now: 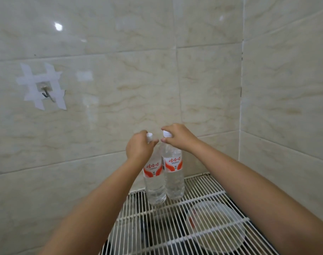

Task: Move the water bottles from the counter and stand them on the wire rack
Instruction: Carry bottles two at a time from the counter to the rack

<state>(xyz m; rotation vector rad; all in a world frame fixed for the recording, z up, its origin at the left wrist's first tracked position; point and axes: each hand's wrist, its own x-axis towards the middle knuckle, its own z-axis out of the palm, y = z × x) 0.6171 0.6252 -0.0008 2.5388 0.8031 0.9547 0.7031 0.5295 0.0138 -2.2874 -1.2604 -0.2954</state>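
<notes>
On the wire rack (203, 218), both hands' grip at upright bottles' caps.

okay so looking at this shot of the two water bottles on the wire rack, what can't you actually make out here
Head view only:
- Left bottle: its neck and part of its cap are hidden by the left hand.
- Right bottle: the right hand covers part of its cap.
- Round pale object under the wire rack: blurred behind the wires; what it is cannot be told.
- The small print on the bottle labels is too small to read.
- The counter is out of frame.
</notes>
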